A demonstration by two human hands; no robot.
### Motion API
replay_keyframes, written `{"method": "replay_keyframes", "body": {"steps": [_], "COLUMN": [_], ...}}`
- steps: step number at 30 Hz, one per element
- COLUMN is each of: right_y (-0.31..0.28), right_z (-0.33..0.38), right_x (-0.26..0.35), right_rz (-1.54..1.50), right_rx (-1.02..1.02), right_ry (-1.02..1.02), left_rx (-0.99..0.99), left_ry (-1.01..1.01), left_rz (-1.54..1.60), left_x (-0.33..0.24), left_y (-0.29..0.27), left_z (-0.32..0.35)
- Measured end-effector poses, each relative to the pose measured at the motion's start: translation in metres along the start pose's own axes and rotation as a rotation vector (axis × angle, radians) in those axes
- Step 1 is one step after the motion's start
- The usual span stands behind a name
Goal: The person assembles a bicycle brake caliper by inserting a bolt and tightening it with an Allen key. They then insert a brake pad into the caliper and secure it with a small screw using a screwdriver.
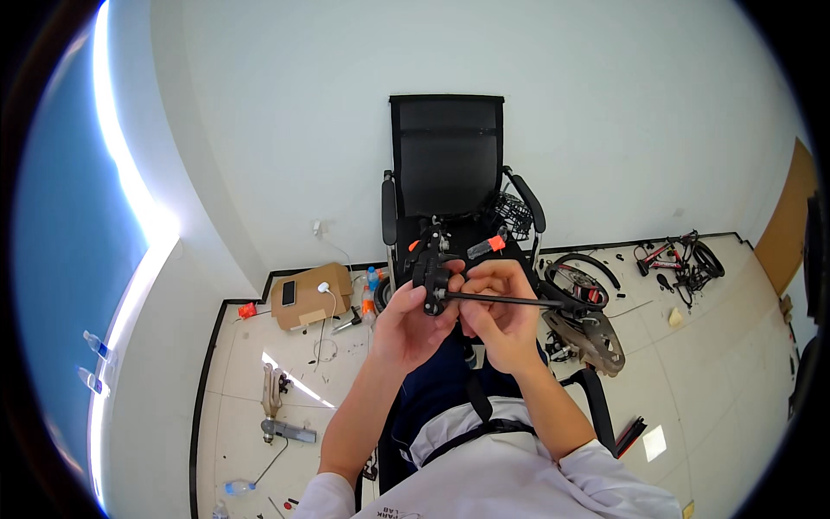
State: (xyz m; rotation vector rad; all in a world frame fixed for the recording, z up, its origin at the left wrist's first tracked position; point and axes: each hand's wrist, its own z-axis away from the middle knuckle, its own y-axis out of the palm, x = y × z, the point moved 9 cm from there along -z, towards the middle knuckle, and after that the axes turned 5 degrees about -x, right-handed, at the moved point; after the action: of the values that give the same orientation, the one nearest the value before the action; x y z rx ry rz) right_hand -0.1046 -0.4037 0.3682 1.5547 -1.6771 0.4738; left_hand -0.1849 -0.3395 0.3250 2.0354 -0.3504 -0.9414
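Observation:
In front of my chest, my left hand (410,322) grips a black mechanical part (425,270), a bulky body with small bolts and bracket-like ends. Its exact kind is unclear. From its lower end a thin black rod (510,299) sticks out to the right. My right hand (500,313) is closed around that rod near the part, fingers above it and thumb below. The fingertips of both hands almost meet, and what lies between the right fingertips is partly hidden.
Facing me is a black mesh office chair (448,164), an orange-and-black item (488,246) on its seat. Cardboard (311,297) with a phone (288,293) lies left. A wheel (577,278), a dirty grey part (590,339) and a bicycle-like frame (670,259) are right. A metal part (275,405) lies lower left.

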Motion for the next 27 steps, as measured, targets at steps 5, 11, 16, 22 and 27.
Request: {"method": "replay_keyframes", "body": {"steps": [5,11,16,22,27], "right_y": [-0.004,-0.006,-0.007,0.001,0.001], "right_z": [0.007,0.004,0.004,0.003,0.007], "right_x": [0.005,0.000,-0.003,0.007,0.019], "right_rz": [0.070,0.166,0.215,-0.016,0.126], "right_rx": [-0.036,-0.011,0.044,-0.035,-0.006], "right_ry": [-0.016,-0.063,-0.097,-0.024,-0.096], "left_rx": [0.019,-0.005,-0.010,-0.013,0.033], "left_ry": [-0.014,-0.037,-0.048,-0.011,-0.025], "left_rz": [0.037,0.078,0.053,0.029,0.034], "left_x": [0.001,0.003,0.004,0.002,-0.002], "left_y": [0.000,-0.001,0.001,0.002,0.012], "left_z": [-0.001,0.000,0.000,0.000,0.007]}}
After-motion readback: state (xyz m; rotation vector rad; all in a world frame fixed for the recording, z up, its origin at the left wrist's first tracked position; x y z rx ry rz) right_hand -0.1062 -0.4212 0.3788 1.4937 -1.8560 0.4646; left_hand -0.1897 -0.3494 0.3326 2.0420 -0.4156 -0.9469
